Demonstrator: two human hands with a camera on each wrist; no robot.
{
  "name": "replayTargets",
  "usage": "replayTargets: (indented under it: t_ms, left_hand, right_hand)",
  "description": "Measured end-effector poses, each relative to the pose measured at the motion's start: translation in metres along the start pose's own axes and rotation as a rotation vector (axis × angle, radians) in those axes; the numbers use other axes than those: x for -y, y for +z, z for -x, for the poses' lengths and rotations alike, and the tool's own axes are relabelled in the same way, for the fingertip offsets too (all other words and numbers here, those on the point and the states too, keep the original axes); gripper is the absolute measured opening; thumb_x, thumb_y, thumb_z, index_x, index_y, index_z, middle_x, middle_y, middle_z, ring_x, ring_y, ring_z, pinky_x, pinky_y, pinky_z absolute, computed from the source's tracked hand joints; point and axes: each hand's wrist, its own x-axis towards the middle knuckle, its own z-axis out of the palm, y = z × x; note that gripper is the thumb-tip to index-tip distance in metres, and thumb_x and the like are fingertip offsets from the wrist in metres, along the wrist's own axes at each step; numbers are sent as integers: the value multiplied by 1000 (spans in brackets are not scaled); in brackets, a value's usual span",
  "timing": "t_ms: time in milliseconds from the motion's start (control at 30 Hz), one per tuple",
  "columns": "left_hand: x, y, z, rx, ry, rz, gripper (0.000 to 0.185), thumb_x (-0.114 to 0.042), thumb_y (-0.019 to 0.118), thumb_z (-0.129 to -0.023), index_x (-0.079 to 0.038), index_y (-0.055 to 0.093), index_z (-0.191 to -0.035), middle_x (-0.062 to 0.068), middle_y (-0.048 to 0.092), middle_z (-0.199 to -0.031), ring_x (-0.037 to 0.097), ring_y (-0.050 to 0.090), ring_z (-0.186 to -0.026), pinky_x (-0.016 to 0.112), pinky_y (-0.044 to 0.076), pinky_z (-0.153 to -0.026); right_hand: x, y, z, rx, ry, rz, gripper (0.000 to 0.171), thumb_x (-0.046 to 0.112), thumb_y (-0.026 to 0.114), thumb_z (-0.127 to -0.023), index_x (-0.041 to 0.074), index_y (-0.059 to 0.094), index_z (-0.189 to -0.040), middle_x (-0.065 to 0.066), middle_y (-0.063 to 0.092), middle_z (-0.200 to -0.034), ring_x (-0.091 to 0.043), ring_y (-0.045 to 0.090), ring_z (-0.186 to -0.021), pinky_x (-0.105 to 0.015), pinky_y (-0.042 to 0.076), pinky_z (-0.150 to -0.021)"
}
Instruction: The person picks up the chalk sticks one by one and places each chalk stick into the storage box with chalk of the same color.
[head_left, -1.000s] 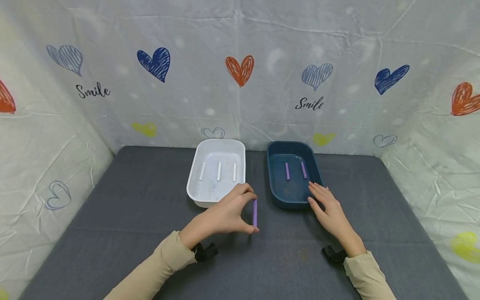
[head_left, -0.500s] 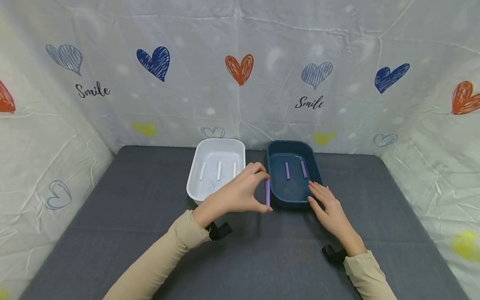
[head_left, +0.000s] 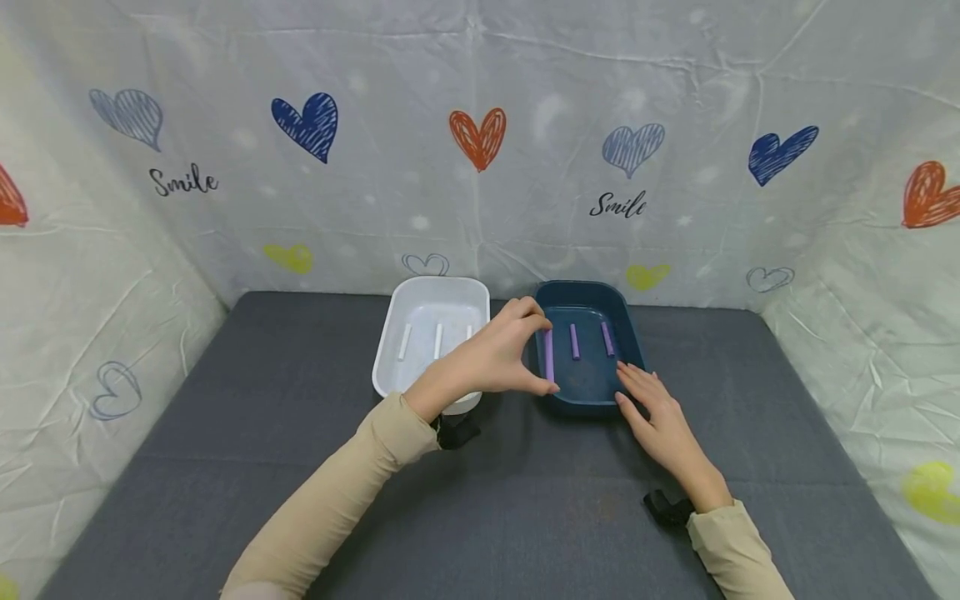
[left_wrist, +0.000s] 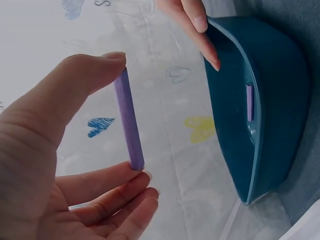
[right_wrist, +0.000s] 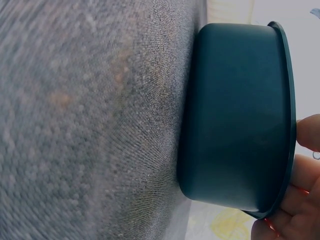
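My left hand [head_left: 487, 354] holds a purple chalk stick [head_left: 549, 357] by its two ends, thumb at one and fingertips at the other. In the head view this chalk overlaps the left side of the dark blue tray [head_left: 592, 387]; the left wrist view shows the held chalk [left_wrist: 129, 120] in the air beside the tray. Two more purple sticks, one left [head_left: 575, 342] and one right [head_left: 607, 339], lie on the tray floor. With fairly straight fingers, my right hand [head_left: 660, 425] touches the tray's rim at the near right corner.
Left of the blue tray stands a white tray [head_left: 381, 367] with three white sticks [head_left: 405, 342] in it, partly covered by my left hand. Grey cloth [head_left: 562, 517] covers the table. A pale curtain [head_left: 555, 75] printed with hearts closes off the back and sides.
My left hand has carried the purple chalk stick forward and to the right, from in front of the trays to the blue tray's left side. The right hand has stayed in place.
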Motion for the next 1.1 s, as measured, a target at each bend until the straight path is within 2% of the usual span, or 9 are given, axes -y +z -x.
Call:
replayTargets:
  t_ms: [167, 467, 667, 933, 1100]
  left_hand:
    - [7, 0, -14, 3, -12, 0, 75, -41, 87, -73, 1, 60, -128, 11, 48, -126, 24, 44, -114, 33, 48, -92]
    - [16, 2, -42, 16, -81, 14, 76, -41, 86, -74, 1, 59, -131, 11, 49, -124, 23, 46, -112, 34, 47, -93]
    - [22, 3, -59, 72, -91, -17, 77, -43, 85, -75, 1, 58, -132, 14, 49, -124, 24, 46, -108, 33, 46, -89]
    - [30, 5, -84, 117, -87, -95, 64, -38, 88, -72, 4, 66, -115, 13, 52, -113, 25, 48, -103, 32, 47, -88]
    - [32, 9, -97, 181, -114, -133, 52, -37, 88, -73, 1, 67, -102, 12, 52, -110, 23, 50, -98, 33, 48, -84]
  right_hand:
    - [0, 0, 0, 4, 0, -3, 46, 18, 55, -102, -6, 50, -142, -20, 46, -149, -41, 36, -140, -59, 20, -116]
    - [1, -1, -1, 9, 3, 5, 46, 18, 55, -102, -6, 50, -142, -20, 46, -149, -42, 36, -140, -60, 20, -115]
    - [2, -2, -1, 10, 4, 2, 46, 18, 55, -103, -7, 50, -141, -22, 46, -148, -43, 36, -139, -61, 20, -115]
    - [3, -2, -1, 9, 3, -5, 46, 18, 55, -102, -6, 50, -141, -21, 46, -148, -42, 36, -140, -61, 19, -115]
    - [2, -2, -1, 8, 1, -4, 46, 18, 55, -103, -7, 50, -141, -22, 46, -148, -43, 36, -139, -62, 20, -114]
